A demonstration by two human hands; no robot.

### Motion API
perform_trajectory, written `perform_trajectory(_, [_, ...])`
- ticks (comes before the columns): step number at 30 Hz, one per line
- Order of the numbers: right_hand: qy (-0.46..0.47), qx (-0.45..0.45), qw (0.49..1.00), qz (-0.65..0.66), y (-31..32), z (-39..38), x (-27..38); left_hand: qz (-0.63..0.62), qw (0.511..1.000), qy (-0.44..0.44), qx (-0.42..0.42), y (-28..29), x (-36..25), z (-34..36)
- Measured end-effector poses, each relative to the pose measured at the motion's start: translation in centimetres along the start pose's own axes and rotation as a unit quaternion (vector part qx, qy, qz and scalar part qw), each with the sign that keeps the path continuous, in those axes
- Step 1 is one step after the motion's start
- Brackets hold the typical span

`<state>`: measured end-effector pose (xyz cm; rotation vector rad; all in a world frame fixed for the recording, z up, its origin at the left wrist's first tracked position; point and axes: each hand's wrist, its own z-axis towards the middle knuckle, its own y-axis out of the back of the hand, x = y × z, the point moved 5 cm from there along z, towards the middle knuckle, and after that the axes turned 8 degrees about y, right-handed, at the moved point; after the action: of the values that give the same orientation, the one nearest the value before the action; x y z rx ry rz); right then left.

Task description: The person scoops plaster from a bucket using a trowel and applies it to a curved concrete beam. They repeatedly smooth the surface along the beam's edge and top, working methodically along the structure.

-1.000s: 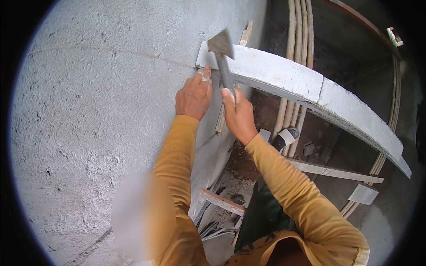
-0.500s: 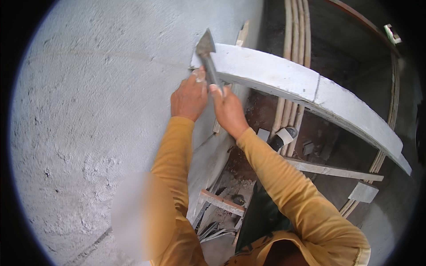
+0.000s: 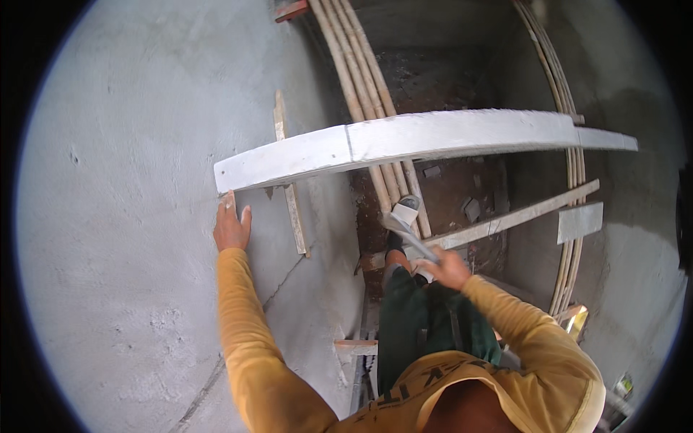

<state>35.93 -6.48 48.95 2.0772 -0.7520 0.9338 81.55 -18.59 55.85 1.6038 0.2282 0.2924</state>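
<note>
A white curved slab (image 3: 451, 133), made of jointed pieces, spans from the grey plastered wall (image 3: 130, 180) across a shaft. My left hand (image 3: 232, 227) is against that wall, fingertips at the underside of the slab's left end, thumb held apart. My right hand (image 3: 447, 268) grips the grey handle of a flat-bladed metal tool (image 3: 413, 232), held below the slab over my legs and away from its end. The tool's blade is slightly blurred.
Bamboo poles (image 3: 343, 65) run in bundles beneath the slab, with my shoe (image 3: 404, 209) on one bundle. A wooden batten (image 3: 294, 216) lies along the left wall. A plank (image 3: 520, 213) and square board (image 3: 580, 220) are right. Rubble (image 3: 473, 209) lies below.
My right hand has lowered the tool from the slab's left end to over my legs. The view has shifted, showing more legs. My left hand remains at the slab's end.
</note>
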Motion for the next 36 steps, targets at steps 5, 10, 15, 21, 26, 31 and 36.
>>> perform_trajectory(5, [-0.158,-0.082,0.967,-0.181,7.6,-16.9,-13.5,-0.063,0.977,-0.175,-0.101,3.0,-10.0,-0.2])
perform_trajectory(10, [-0.35,-0.206,0.896,-0.181,6.8,-34.2,-22.4,-0.07,0.972,-0.226,-0.01,2.2,-19.0,1.7])
perform_trajectory(15, [-0.51,-0.317,0.799,-0.024,-0.8,-45.3,-24.6,-0.014,0.98,-0.148,0.135,1.0,-20.5,3.2])
perform_trajectory(21, [-0.583,-0.228,0.766,0.145,-7.3,-45.7,-19.5,0.071,0.969,-0.189,0.142,1.2,-22.1,2.9])
perform_trajectory(26, [-0.567,-0.205,0.775,0.19,-7.9,-39.7,-14.7,0.088,0.952,-0.222,0.193,0.5,-24.4,3.6])
perform_trajectory(31, [-0.571,-0.289,0.722,0.263,-9.7,-36.2,-12.5,0.105,0.945,-0.248,0.186,0.6,-24.4,3.6])
perform_trajectory(36, [-0.618,-0.356,0.625,0.319,-14.7,-35.9,-11.3,0.033,0.941,-0.288,0.173,0.5,-24.9,4.2])
